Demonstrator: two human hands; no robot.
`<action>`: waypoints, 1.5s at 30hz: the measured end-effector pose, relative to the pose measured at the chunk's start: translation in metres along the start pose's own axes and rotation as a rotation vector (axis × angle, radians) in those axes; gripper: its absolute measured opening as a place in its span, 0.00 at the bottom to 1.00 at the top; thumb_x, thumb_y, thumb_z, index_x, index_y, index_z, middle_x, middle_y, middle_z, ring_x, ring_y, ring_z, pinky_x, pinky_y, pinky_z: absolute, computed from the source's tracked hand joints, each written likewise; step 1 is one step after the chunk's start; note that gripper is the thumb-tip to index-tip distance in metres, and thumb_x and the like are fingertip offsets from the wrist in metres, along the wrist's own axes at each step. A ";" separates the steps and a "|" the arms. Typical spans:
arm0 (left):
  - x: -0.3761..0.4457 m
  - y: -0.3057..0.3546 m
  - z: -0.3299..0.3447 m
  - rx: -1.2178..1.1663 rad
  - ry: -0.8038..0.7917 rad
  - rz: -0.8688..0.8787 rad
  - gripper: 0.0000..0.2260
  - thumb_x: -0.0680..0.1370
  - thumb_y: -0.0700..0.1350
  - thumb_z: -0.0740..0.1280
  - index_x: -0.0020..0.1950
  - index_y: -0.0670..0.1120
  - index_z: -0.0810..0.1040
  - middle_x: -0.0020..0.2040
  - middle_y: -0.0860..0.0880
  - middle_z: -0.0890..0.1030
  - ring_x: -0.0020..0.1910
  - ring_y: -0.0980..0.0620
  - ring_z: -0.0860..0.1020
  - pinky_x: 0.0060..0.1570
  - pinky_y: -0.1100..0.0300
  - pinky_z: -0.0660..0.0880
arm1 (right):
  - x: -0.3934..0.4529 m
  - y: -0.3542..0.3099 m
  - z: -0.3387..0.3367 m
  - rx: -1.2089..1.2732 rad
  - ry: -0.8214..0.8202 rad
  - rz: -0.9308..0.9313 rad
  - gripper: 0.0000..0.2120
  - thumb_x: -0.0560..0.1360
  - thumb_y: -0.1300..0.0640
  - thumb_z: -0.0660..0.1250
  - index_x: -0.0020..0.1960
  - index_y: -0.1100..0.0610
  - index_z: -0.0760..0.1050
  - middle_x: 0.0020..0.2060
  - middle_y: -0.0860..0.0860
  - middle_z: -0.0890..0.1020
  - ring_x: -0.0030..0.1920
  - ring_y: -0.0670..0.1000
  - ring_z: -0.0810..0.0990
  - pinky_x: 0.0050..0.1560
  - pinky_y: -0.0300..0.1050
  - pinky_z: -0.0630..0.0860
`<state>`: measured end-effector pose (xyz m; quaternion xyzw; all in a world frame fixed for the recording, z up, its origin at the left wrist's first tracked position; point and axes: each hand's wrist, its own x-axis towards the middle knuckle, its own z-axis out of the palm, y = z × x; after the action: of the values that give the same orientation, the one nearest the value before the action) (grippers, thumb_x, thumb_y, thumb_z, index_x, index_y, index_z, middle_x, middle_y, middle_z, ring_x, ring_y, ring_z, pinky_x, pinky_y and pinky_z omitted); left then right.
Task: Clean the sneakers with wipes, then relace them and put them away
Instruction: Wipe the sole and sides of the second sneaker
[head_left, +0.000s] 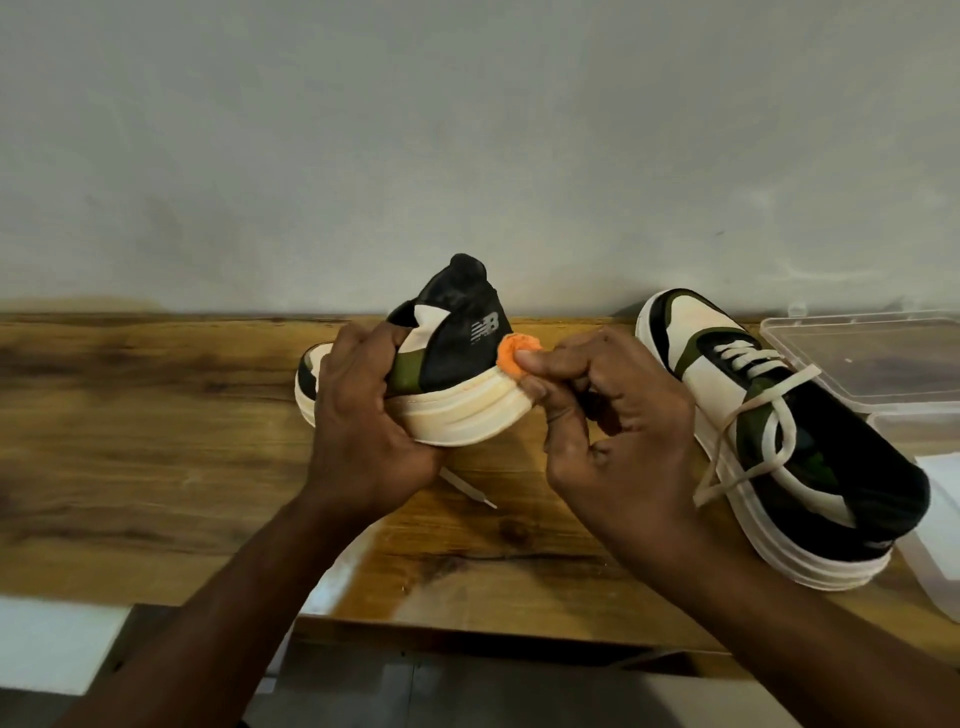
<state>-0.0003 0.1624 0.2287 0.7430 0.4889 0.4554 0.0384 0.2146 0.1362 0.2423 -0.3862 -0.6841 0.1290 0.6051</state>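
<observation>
My left hand (363, 410) grips a black, green and cream sneaker (457, 353) around its middle and holds it tilted above the wooden table (156, 441), its heel to the right. My right hand (613, 415) pinches a small orange wipe (511, 353) and presses it against the heel just above the cream sole. A loose lace end (467, 486) hangs below this shoe. The second sneaker (789, 441) stands on the table at the right, toe away from me, with its white laces loosely threaded and trailing.
A clear plastic box (872, 353) lies at the far right against the grey wall, with another clear lid or container (935, 551) by the right edge. The table's front edge runs just below my forearms.
</observation>
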 end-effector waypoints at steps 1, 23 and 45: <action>0.000 0.000 0.001 -0.009 0.001 0.006 0.36 0.59 0.36 0.84 0.64 0.46 0.75 0.55 0.45 0.76 0.52 0.44 0.75 0.49 0.44 0.76 | 0.002 0.004 -0.001 0.021 0.017 0.071 0.06 0.77 0.69 0.74 0.53 0.63 0.85 0.46 0.52 0.84 0.48 0.49 0.84 0.45 0.50 0.83; 0.008 0.006 0.007 -0.120 -0.003 0.039 0.30 0.63 0.42 0.80 0.62 0.48 0.74 0.54 0.44 0.75 0.51 0.42 0.76 0.47 0.45 0.76 | 0.009 0.000 -0.007 0.010 0.041 0.143 0.08 0.76 0.69 0.74 0.51 0.59 0.84 0.46 0.50 0.84 0.48 0.48 0.84 0.47 0.48 0.84; 0.003 0.004 0.007 -0.121 -0.049 0.114 0.33 0.61 0.37 0.80 0.64 0.46 0.74 0.56 0.53 0.74 0.52 0.39 0.77 0.48 0.46 0.76 | 0.013 0.005 -0.003 0.262 0.022 0.415 0.13 0.77 0.70 0.72 0.49 0.53 0.84 0.44 0.43 0.87 0.47 0.44 0.86 0.49 0.36 0.81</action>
<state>0.0079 0.1651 0.2290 0.7769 0.4164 0.4671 0.0695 0.2200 0.1470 0.2496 -0.4380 -0.5609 0.3339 0.6181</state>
